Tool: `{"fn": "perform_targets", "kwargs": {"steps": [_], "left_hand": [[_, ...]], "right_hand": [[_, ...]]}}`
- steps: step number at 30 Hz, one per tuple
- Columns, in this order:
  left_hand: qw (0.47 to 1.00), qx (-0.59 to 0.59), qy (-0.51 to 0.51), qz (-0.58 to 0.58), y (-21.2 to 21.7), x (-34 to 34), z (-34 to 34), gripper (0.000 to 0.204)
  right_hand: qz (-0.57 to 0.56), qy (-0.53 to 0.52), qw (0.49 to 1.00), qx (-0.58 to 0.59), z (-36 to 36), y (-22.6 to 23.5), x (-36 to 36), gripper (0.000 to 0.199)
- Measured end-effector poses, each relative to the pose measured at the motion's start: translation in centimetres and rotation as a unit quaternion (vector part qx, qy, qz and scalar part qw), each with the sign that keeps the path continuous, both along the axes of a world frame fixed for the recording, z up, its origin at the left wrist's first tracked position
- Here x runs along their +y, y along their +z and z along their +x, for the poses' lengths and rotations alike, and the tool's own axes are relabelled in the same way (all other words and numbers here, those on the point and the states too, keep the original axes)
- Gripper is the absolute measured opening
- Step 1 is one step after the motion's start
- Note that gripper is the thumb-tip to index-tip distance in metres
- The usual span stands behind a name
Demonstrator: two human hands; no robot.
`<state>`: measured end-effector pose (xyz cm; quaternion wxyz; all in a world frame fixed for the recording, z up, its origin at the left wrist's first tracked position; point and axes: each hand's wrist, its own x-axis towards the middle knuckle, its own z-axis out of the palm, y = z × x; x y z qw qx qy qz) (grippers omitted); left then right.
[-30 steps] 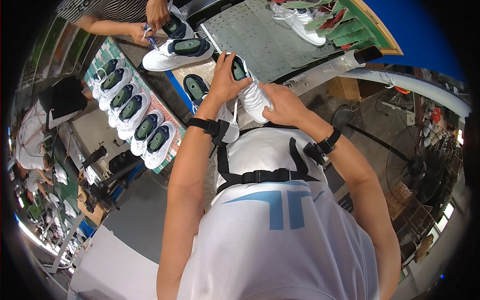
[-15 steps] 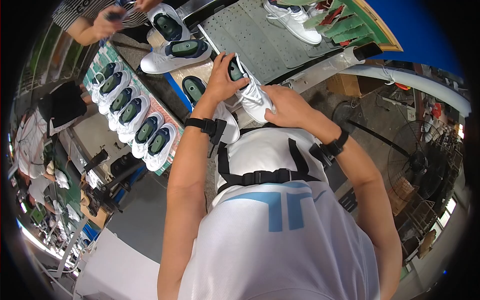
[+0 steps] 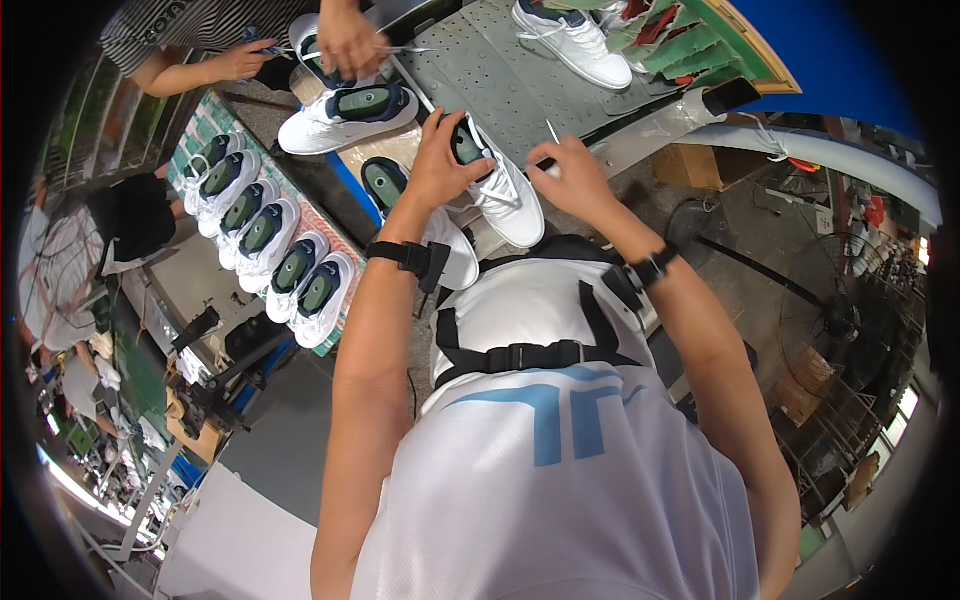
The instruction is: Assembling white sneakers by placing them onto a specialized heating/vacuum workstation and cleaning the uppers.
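My left hand (image 3: 440, 165) grips a white lace-up sneaker (image 3: 508, 205) at its collar, thumb at the opening and fingers along the far side. The sneaker's toe points toward me, and its dark insole shows inside. Just right of the shoe, my right hand (image 3: 575, 180) is closed on a slim tool (image 3: 553, 131) with a pale, pointed tip; a dark part shows by the fingers, and its kind is unclear. Beneath my left wrist lies another white sneaker (image 3: 455, 250), partly covered. A further white sneaker (image 3: 320, 130) lies sideways beyond my left hand.
Several white sneakers (image 3: 262, 235) line a patterned board at left. A co-worker's hand (image 3: 350, 42) reaches over a far shoe; their other hand (image 3: 243, 62) holds something blue. Ahead is a grey perforated surface (image 3: 490, 75) bearing a shoe (image 3: 575, 45) near green flaps. A fan (image 3: 838, 318) stands right.
My right hand has left the sneaker's toe and moved up beside it, now showing a slim tool. The co-worker's hand has come down over the far shoe.
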<state>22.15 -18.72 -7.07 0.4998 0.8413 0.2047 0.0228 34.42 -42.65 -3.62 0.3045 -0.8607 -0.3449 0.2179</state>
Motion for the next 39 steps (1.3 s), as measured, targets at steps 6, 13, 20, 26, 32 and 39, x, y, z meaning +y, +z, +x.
{"fn": "perform_targets", "kwargs": {"steps": [6, 13, 20, 26, 32, 39], "left_hand": [[1.000, 0.000, 0.000, 0.004, -0.1, -0.3, 0.2, 0.100], [1.000, -0.002, -0.005, -0.003, -0.1, 0.1, 0.3, 0.100], [1.000, -0.010, 0.004, 0.002, -0.6, 0.0, 0.1, 0.101], [1.000, 0.008, -0.006, -0.003, 0.1, 0.0, 0.2, 0.100], [1.000, 0.001, -0.001, -0.017, -0.6, 0.0, 0.1, 0.101], [0.999, -0.029, 0.003, 0.022, -1.5, -0.2, 0.2, 0.101]], "right_hand": [[-0.016, -0.041, 0.999, 0.027, -0.7, -1.6, 5.1, 0.022], [-0.047, -0.052, 0.997, 0.029, 0.6, -2.4, 3.7, 0.023], [-0.100, -0.079, 0.989, 0.069, -2.0, -2.9, -5.8, 0.024], [-0.046, -0.034, 0.997, 0.060, -3.6, 6.0, -2.5, 0.055], [-0.007, 0.081, 0.989, 0.124, -3.8, 5.5, -0.5, 0.071], [-0.021, 0.099, 0.988, 0.119, -3.7, 3.6, 0.3, 0.072]]}}
